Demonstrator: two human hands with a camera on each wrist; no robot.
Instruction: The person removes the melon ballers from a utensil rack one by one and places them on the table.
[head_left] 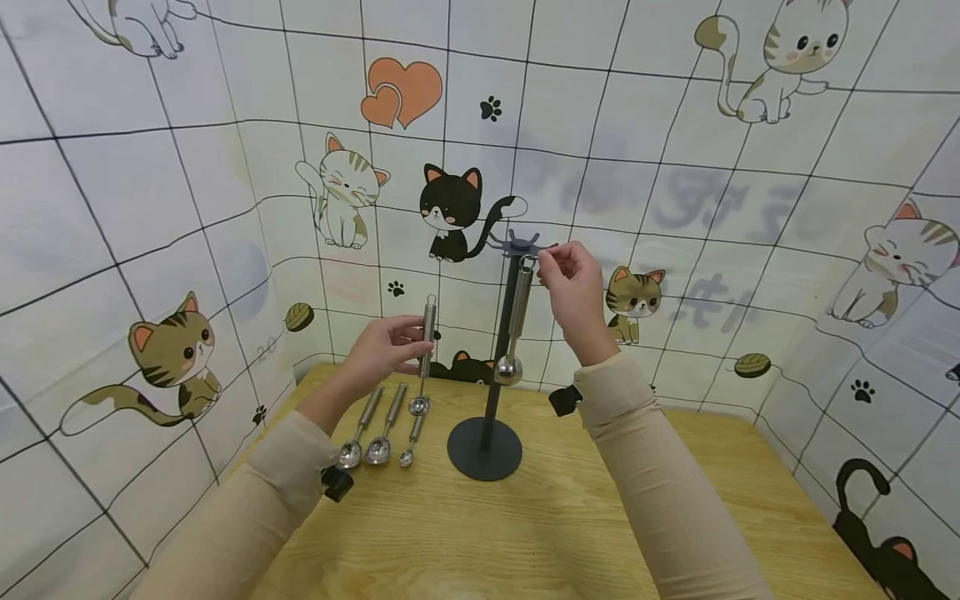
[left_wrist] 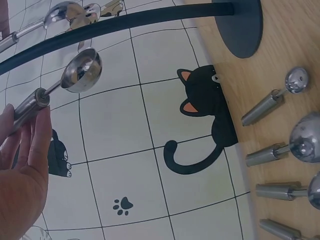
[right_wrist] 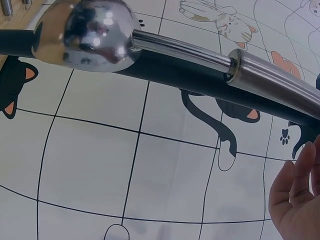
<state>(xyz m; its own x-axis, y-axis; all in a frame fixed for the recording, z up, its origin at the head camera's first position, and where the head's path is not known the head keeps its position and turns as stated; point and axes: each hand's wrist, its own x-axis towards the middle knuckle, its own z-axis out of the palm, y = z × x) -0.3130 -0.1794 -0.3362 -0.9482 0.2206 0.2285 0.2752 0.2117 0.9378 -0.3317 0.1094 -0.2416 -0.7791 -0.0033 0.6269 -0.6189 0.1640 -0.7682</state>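
Observation:
My left hand [head_left: 386,348] grips the ribbed metal handle of a round-bowled scoop [head_left: 429,325] and holds it upright, bowl down, left of a dark stand [head_left: 504,333]. The left wrist view shows that scoop's hollow bowl [left_wrist: 82,70] past the fingertips. At the top of the stand, my right hand [head_left: 577,283] pinches the ring end of a larger scoop [head_left: 519,308] beside the hooks. This larger scoop hangs bowl down along the post. Its shiny bowl [right_wrist: 87,35] fills the upper left of the right wrist view, where the right fingers [right_wrist: 300,180] are partly cut off.
Several metal scoops lie in a row on the wooden table [head_left: 585,517], among them a larger one [head_left: 378,450] and a small one [head_left: 407,457]. The stand's round base [head_left: 485,450] rests to their right. Cat-printed sheeting [head_left: 600,125] encloses the table's back and sides.

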